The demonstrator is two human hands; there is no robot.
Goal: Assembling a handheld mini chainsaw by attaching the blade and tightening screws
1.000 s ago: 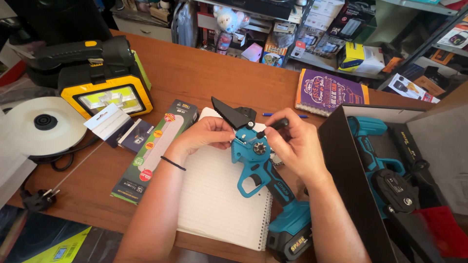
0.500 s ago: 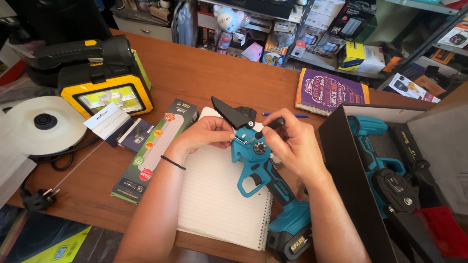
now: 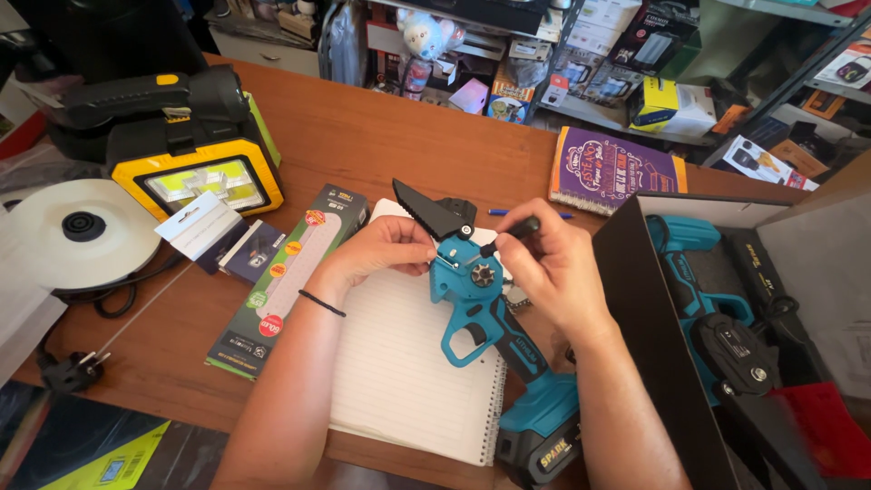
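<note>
Blue cordless pruner point(image 3: 481, 308) lies on lined notepad point(image 3: 408, 372), near centre of wooden table point(image 3: 363, 136) | left hand point(image 3: 386, 249) clenched on pruner head by black blade point(image 3: 426, 210) | right hand point(image 3: 553, 268) pinches black screwdriver point(image 3: 510, 234), tip at head | yellow work light point(image 3: 204, 177) far left.

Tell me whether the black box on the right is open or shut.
Open: the black box has its lid up, and a second blue power tool lies visible inside.

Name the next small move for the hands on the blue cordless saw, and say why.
Probably turn the screwdriver: the right hand holds its tip on the saw near the black round knob, while the left hand steadies the saw over the notebook.
</note>
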